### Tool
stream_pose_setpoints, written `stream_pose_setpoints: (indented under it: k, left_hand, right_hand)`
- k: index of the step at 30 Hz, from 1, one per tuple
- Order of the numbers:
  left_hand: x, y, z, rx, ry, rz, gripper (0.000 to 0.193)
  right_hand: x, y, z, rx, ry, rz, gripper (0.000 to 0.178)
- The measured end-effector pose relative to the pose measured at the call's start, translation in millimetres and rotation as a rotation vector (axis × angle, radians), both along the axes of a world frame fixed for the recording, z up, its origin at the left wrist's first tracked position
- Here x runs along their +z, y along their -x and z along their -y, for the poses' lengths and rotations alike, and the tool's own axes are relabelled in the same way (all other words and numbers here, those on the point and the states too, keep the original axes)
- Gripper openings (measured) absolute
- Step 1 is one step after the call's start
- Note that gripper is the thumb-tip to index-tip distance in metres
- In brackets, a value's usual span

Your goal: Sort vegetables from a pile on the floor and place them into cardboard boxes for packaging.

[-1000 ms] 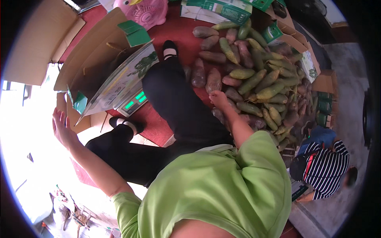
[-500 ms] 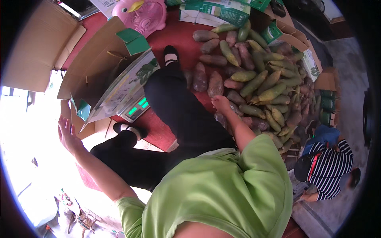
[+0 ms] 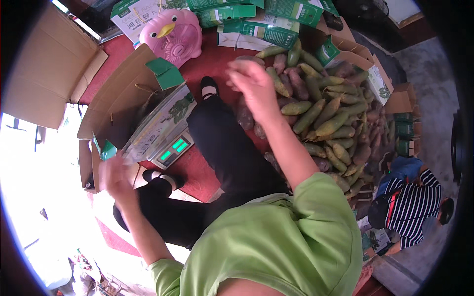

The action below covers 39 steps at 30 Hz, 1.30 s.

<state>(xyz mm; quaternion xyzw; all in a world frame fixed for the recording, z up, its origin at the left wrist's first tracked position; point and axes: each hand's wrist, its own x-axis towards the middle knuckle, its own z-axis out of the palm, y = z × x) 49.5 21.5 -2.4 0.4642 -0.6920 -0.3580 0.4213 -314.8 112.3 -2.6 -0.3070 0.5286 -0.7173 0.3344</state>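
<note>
My right hand (image 3: pixel 253 89) is raised above the left edge of a heap of long green and reddish-purple radishes (image 3: pixel 332 126). Its fingers are loosely bent and somewhat apart, and nothing shows in them. My left hand (image 3: pixel 117 176) is smeared by motion beside the near corner of an open cardboard box (image 3: pixel 165 116). That box sits tilted on a scale (image 3: pixel 174 152) with lit green displays. Its flaps stand up, and little of what it holds can be made out in the dark inside.
A pink bird-shaped fan (image 3: pixel 173 42) and green-and-white cartons (image 3: pixel 276 32) stand at the back. A large open carton (image 3: pixel 44 64) is at far left. Another person in a striped top (image 3: pixel 412 207) bends at the right. My legs stretch between scale and heap.
My right hand has lifted from the radishes and moved up and left. My left hand has moved down and right along the box. The view has shifted slightly.
</note>
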Motion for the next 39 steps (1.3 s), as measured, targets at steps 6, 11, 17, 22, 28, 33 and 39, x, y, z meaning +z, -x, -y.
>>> stream_pose_setpoints:
  k: [6,11,17,22,28,33,39]
  left_hand:
    - [-123,89,-48,-0.594,0.321,1.259,0.019]
    - [-191,108,-74,-0.976,-0.003,1.816,0.026]
    - [-201,118,-99,-1.159,0.274,1.746,0.025]
    - [-185,124,-109,-1.225,0.202,1.747,0.026]
    - [-195,130,-127,-1.189,0.250,1.579,0.025]
    - [-176,139,-126,-1.194,0.248,1.513,0.024]
    - [-115,137,-102,-1.133,0.040,1.406,0.023]
  right_hand:
    - [56,-163,48,0.595,0.247,0.341,0.022]
    - [69,-286,15,1.105,-0.021,0.648,0.019]
    - [24,-328,-12,1.010,0.012,0.440,0.020]
    - [-21,-312,1,0.605,0.173,-0.181,0.015]
    - [14,-317,-18,0.757,0.169,-0.198,0.017]
    - [19,-323,-20,0.713,0.353,-0.134,0.021]
    - [-28,-263,4,0.660,0.209,-0.423,0.020]
